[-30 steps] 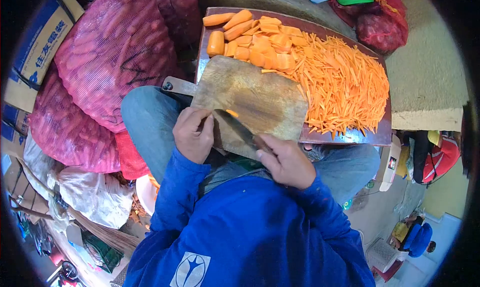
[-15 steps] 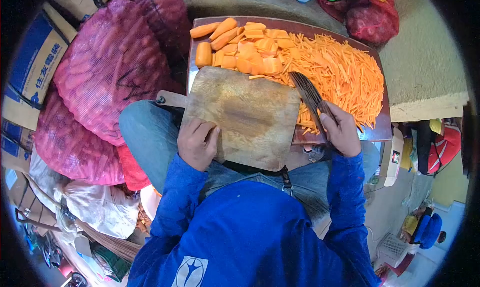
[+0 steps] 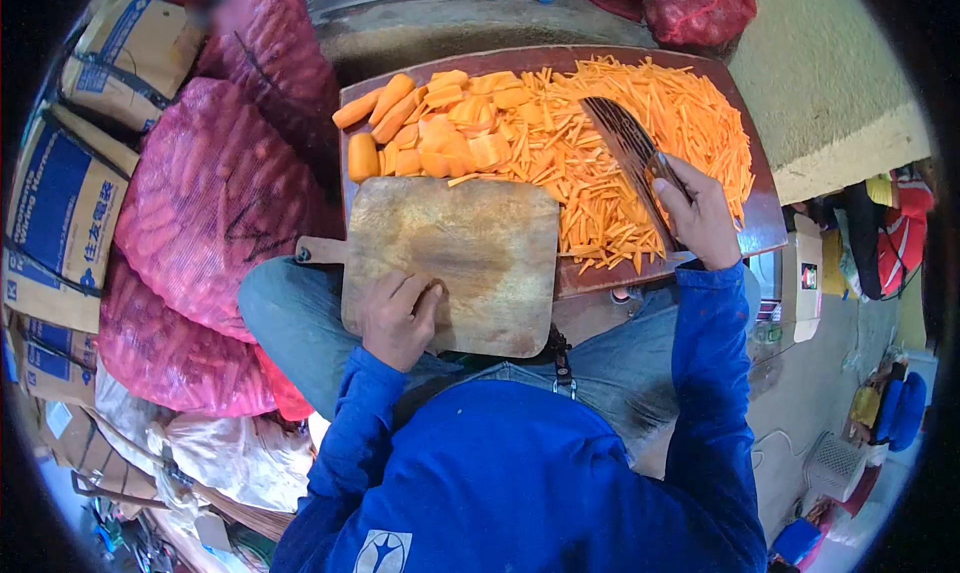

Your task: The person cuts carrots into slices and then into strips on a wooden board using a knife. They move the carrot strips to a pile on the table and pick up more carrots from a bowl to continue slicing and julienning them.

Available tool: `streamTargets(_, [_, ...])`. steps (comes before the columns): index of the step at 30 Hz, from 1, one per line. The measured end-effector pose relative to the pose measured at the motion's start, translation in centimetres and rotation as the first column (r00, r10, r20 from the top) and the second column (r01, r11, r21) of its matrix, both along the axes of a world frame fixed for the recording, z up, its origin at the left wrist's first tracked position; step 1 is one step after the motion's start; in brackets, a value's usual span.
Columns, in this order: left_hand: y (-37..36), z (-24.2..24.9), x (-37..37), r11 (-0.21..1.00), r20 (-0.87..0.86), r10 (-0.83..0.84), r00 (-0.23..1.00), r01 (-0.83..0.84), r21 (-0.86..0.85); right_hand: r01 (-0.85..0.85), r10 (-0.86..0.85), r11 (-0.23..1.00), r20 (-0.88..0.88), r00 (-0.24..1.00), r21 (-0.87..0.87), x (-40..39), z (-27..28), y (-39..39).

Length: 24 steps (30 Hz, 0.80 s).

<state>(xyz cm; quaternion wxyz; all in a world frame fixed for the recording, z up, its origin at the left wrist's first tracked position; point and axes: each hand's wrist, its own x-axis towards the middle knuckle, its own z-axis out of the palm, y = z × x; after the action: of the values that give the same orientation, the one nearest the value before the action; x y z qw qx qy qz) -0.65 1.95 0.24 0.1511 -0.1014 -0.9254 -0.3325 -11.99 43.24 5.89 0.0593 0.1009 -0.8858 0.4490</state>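
Observation:
My left hand [image 3: 398, 318] rests on the lower left of a worn wooden cutting board [image 3: 490, 283], its fingers curled in and nothing visible in them. The board lies across my lap, its handle pointing left. In my right hand [image 3: 706, 218] is a knife [image 3: 622, 143] with a broad, dark, streaked blade, held by its handle. The blade lies over a heap of carrot strips [image 3: 690, 103] on a reddish-brown tabletop [image 3: 762, 235]. Flat carrot slices [image 3: 450, 143] are stacked left of the strips. Several peeled carrot pieces [image 3: 392, 113] sit at the far left.
Pink mesh sacks [image 3: 205, 213] packed with carrots stand on my left, beside stacked cardboard boxes [image 3: 50, 213]. Another red mesh bag [image 3: 700, 8] lies behind the tabletop. To the right is a concrete ledge [image 3: 825, 103]; a white basket [image 3: 833, 466] stands on the floor.
The knife has moved away from the board's right edge, farther right over the carrot strips. My left hand keeps its place on the board. The whole view has shifted slightly.

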Motion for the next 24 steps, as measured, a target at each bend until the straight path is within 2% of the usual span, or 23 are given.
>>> streamTargets(4, [1.7, 1.6, -2.2, 0.997, 0.017, -0.071, 0.997, 0.07, 0.025, 0.064, -0.058, 0.996, 0.097, 0.994, -0.064, 0.1, 1.3, 0.2])
streamTargets(5, [2.3, 2.0, -3.2, 0.993, -0.052, -0.11, 0.993, 0.113, 0.039, 0.085, -0.077, 0.994, 0.122, 0.99, -0.066, 0.2, 1.5, 0.3])
streamTargets(6, [2.9, 2.3, -4.2, 0.986, -0.121, -0.149, 0.981, 0.156, 0.051, 0.09, -0.082, 0.994, 0.122, 0.989, -0.068, 0.1, 1.3, 0.4])
streamTargets(9, [4.6, 3.1, -7.3, 0.973, -0.084, -0.222, 0.972, 0.226, 0.05, 0.049, -0.046, 0.998, 0.087, 0.995, -0.028, -0.5, 1.1, 0.7])
streamTargets(11, [5.5, 3.0, -10.3, 0.961, -0.136, -0.274, 0.952, 0.278, 0.011, 0.07, -0.045, 0.985, 0.154, 0.987, -0.157, -0.7, 1.5, 0.5])
streamTargets(12, [6.0, 3.0, -11.8, 0.946, -0.184, -0.323, 0.928, 0.323, -0.033, 0.07, -0.046, 0.985, 0.152, 0.987, -0.156, -0.9, 1.5, 0.8])
streamTargets(14, [7.2, 2.7, -14.6, 0.95, -0.206, -0.313, 0.927, 0.308, -0.058, 0.093, -0.058, 0.988, 0.265, 0.962, -0.121, -1.4, 1.5, 1.4])
streamTargets(17, [8.4, 2.3, -18.4, 0.951, -0.206, -0.308, 0.929, 0.295, -0.095, 0.068, -0.043, 0.989, 0.186, 0.982, -0.129, -2.0, 1.3, 1.4])
streamTargets(24, [11.1, 0.8, -23.0, 0.955, -0.173, -0.29, 0.941, 0.272, -0.119, 0.124, -0.079, 0.974, 0.227, 0.971, -0.192, -1.9, 0.6, 2.1])
